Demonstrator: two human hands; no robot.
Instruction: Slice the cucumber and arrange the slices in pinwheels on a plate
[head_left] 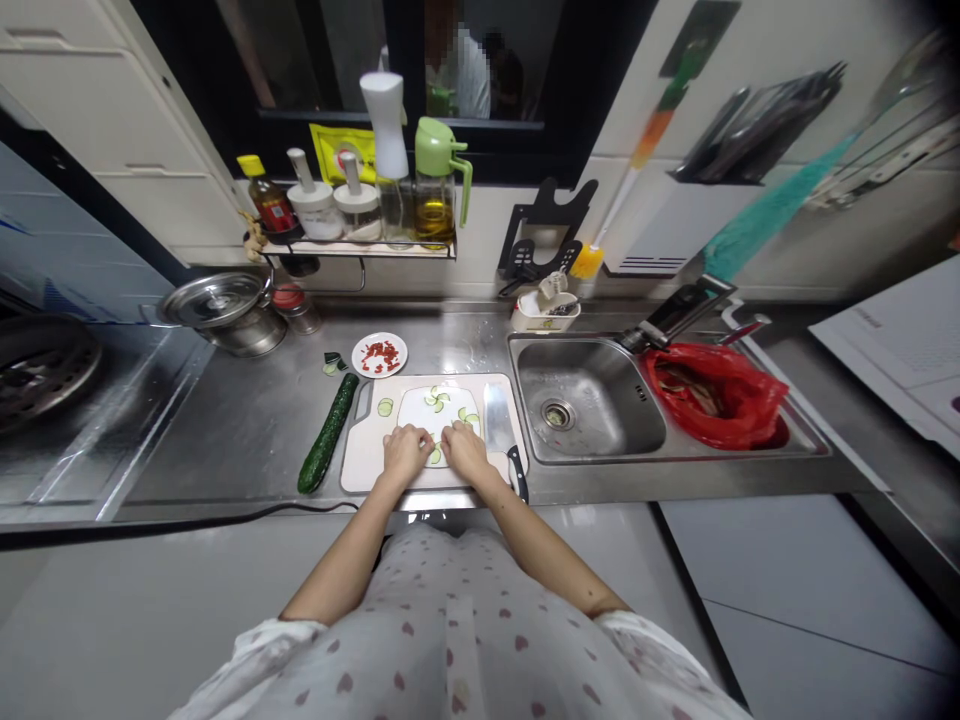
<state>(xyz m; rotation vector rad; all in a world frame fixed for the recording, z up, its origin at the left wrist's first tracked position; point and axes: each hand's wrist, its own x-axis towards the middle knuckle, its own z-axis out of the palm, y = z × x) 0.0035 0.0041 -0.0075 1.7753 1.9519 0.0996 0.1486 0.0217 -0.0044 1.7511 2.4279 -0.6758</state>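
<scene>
A white plate [441, 410] lies on a pale cutting board [367, 455]. Fans of thin cucumber slices [436, 399] rest near its far and right edges. Over the plate's left near side, my left hand [407, 452] has its fingers curled and pinched together. My right hand [465, 452] is bent over the right near side, also pinching. Between both sets of fingertips a green-edged cucumber slice shows; the fingers partly hide it. A cleaver [499, 420] with a black handle lies on the board at right. One cucumber piece [385, 407] sits left of the plate.
A long cucumber [328, 435] lies left of the board. Behind it are cucumber scraps [334, 363] and a small plate [400, 365] of chopped red bits. At right is a sink [592, 345] with a red bag [720, 430] beside it. A lidded pot [247, 335] stands back left.
</scene>
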